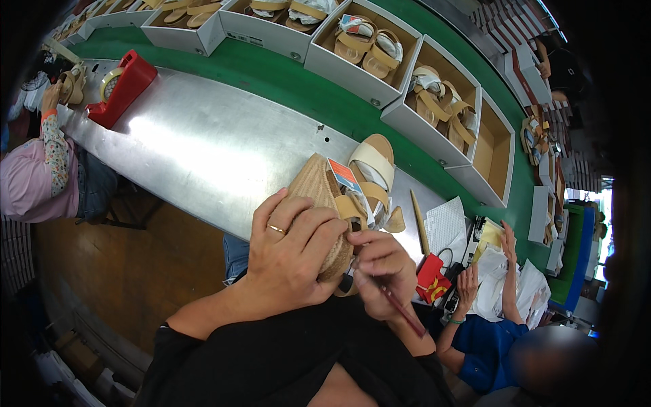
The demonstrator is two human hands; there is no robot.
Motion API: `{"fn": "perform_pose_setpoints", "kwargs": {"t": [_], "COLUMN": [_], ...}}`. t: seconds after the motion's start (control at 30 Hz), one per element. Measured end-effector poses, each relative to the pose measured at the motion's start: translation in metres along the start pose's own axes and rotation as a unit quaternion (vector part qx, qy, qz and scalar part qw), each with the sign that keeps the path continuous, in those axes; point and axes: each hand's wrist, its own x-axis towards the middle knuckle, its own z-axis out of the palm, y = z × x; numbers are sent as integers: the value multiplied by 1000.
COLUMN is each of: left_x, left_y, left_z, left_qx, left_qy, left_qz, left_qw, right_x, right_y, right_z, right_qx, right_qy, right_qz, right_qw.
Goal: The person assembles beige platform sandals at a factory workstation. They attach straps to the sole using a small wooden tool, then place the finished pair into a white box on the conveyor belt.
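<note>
My left hand (291,247) is wrapped round a wedge sandal (310,188) with a woven, rope-like sole and tan straps, held tilted above the table's near edge. A thin tool with a dark red, see-through handle (405,313) is pinched in my right hand (385,270). Its tip meets or nears the sandal by the heel strap; my fingers partly hide that spot, so the tool's kind is unclear. Just beyond lies another sandal (373,161) with a cream strap, sole down. An orange and blue card tag (345,175) stands between the two sandals.
Open white shoe boxes (349,73) with sandals line the green surface (271,74) behind the metal table (203,142); one box (493,146) holds none. A red tape dispenser (122,88) stands far left. Co-workers sit left and right; one handles white bags (498,281).
</note>
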Motion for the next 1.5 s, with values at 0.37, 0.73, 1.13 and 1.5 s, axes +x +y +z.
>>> {"fn": "perform_pose_setpoints", "kwargs": {"t": [0.37,0.73,1.13,1.5], "left_x": [1,2,7,10], "left_y": [-4,-5,-7,-7], "left_z": [1,-1,0,-2], "left_qx": [17,11,12,11], "left_qy": [6,-1,5,-10], "left_qz": [11,9,6,6], "left_qw": [1000,1000,1000,1000], "right_x": [-1,3,2,6], "right_y": [2,1,7,8], "right_z": [1,2,7,1], "right_qx": [0,-25,-39,-38], "right_qy": [-2,-27,1,-47], "right_qz": [3,-40,-37,-75], "right_qw": [1000,999,999,995]}}
